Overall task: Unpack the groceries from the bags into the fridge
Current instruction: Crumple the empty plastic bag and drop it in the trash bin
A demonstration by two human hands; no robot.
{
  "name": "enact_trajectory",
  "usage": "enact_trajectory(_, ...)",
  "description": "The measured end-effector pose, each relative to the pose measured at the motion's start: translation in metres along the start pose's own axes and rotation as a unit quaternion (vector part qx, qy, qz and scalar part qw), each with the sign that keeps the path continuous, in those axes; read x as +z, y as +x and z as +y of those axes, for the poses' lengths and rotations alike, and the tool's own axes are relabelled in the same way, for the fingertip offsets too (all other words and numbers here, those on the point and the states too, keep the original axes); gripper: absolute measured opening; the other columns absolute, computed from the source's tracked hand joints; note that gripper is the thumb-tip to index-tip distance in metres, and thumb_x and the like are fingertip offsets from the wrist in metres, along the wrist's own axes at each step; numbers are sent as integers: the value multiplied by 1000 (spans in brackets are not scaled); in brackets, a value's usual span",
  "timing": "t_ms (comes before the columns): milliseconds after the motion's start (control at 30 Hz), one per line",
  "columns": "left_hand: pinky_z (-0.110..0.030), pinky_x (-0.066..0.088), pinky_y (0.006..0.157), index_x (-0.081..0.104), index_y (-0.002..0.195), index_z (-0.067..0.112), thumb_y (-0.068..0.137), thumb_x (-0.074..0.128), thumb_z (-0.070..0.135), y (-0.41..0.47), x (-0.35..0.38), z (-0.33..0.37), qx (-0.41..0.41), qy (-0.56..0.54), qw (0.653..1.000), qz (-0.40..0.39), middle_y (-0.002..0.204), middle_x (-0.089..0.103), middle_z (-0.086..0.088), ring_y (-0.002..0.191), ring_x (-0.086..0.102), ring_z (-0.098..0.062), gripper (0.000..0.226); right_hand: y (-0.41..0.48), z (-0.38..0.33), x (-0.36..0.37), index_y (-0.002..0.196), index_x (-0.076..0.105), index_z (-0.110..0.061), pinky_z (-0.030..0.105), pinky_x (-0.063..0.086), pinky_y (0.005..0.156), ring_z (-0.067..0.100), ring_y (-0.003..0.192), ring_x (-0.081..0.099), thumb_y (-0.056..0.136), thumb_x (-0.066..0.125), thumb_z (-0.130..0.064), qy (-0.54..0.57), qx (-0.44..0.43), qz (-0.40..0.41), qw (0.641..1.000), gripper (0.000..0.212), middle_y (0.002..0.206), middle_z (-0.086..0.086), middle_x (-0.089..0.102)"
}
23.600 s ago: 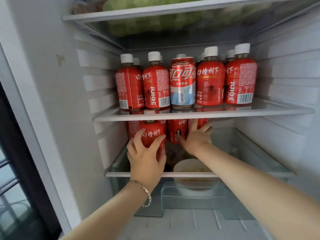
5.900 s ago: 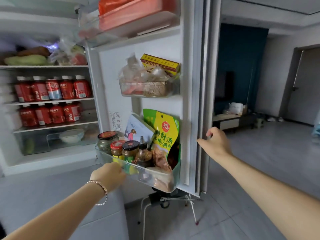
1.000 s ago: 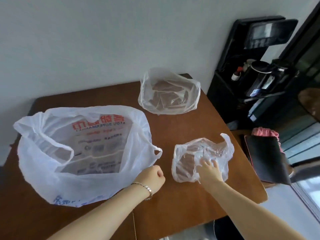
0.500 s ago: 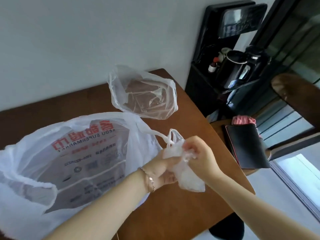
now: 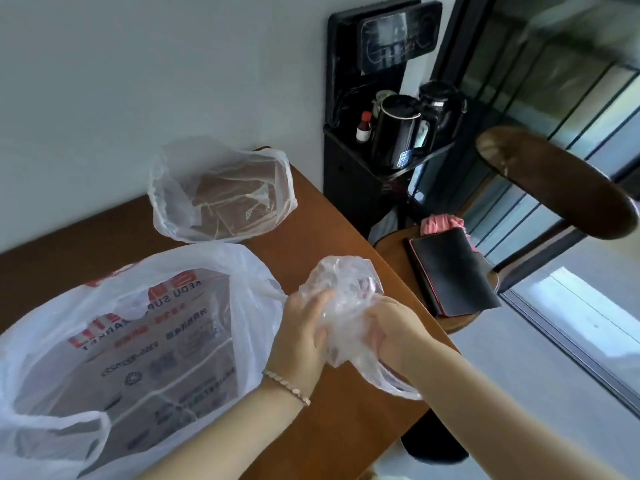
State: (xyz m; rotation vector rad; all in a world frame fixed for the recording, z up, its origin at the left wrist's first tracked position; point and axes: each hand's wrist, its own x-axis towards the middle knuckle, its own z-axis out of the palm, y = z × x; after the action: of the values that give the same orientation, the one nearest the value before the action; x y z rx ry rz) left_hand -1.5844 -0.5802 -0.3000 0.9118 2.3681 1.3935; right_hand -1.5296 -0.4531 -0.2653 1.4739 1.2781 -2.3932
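**Small film bag bunched between both hands, just above the surface**

The small clear bag (image 5: 343,299) is held off the wooden surface (image 5: 322,233). It is gathered between the left hand (image 5: 301,336) and the right hand (image 5: 391,329), which sit close together with their fingers curled into the film. A slack loop of it sags below the right wrist. Nothing solid shows through the plastic, though the folds hide part of the inside, so it is probably empty or nearly so.

It should handle as thin, soft film: almost weightless, with no stiffness of its own, crinkly, and slippery against itself. It will collapse wherever it is squeezed, so a whole fistful is the surest hold. For looking inside, the better hold is the two handles at the mouth. It will not break, but a hard pull on one handle could stretch or tear it.

To the left, the large white supermarket bag (image 5: 166,327) stands slack with its mouth open toward the camera. Its translucent wall carries red and grey print, and one handle lies just beside the left hand. The brown of the surface shows through it, and no groceries can be made out inside.

Near the wall a second clear bag (image 5: 221,195) slumps open, creased into flat glossy panels, and it too looks empty.

Past the far edge of the surface, a glossy black kettle (image 5: 398,133) sits on a dark stand. A black folder (image 5: 450,275) rests on a round wooden seat. The fridge is not in view.
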Motion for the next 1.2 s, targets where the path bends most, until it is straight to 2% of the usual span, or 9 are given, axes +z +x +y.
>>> enact_trajectory(233,-28,52,92,47,124,35,75,59,8,8,20,9,206,111,960,-154,130,49,-4,115,52,-19,57,-22,-11,-24,116,56,-11,35,52,68,22,84,63,92,55,-27,91,-32,-20,995,28,95,10,63)
enact_trajectory(367,-22,46,95,65,80,43,70,60,40,11,37,41,-23,-196,959,-202,124,46,31,122,43,4,12,-17,1,-69,118,52,-18,27,51,52,19,79,60,87,63,-6,77,-81,101,989,35,95,6,55)
enact_trajectory(500,-20,54,79,42,118,41,50,76,61,14,83,63,-157,-274,912,-261,128,44,12,116,52,-14,79,-17,9,-115,95,61,-17,32,54,74,22,89,59,93,52,-3,108,-87,85,987,16,97,9,60)
enact_trajectory(600,-41,58,78,40,128,41,67,80,42,9,128,77,-259,-356,829,-347,129,51,2,112,59,-27,73,-16,19,-153,88,68,-17,35,58,76,25,87,65,88,61,-4,1,-154,115,981,15,90,9,67)
enact_trajectory(733,-25,57,61,56,113,35,88,63,23,5,200,89,-357,-328,824,-295,113,62,-6,92,63,-18,29,-13,40,-218,78,69,-15,-1,36,72,18,91,54,81,64,5,-293,-338,233,864,21,97,-3,55)
enact_trajectory(867,-23,54,53,56,112,10,90,53,-1,13,272,77,-471,-373,767,-226,83,62,-11,59,62,-17,25,-1,80,-287,105,66,-32,20,37,92,19,115,42,76,65,-16,-464,-389,117,787,33,117,-11,39)
enact_trajectory(967,-32,57,70,57,102,-2,85,46,-14,12,317,57,-529,-324,752,-222,92,64,-19,78,66,-28,23,22,108,-328,100,60,-33,15,42,86,13,109,48,74,67,-15,-496,-399,110,763,33,117,-12,43)
enact_trajectory(1067,-41,49,82,56,105,-3,90,44,0,3,348,43,-592,-310,703,-244,108,60,-23,89,60,-34,20,63,133,-360,81,62,-25,13,41,62,19,68,59,73,66,-7,-453,-376,187,786,19,80,-4,57)
enact_trajectory(1200,-42,42,94,38,134,29,91,49,27,-10,394,-2,-570,-178,754,-273,131,47,-9,115,49,-32,44,130,172,-384,85,73,-8,18,39,69,25,83,61,85,58,-2,-440,-171,188,861,17,86,-2,58)
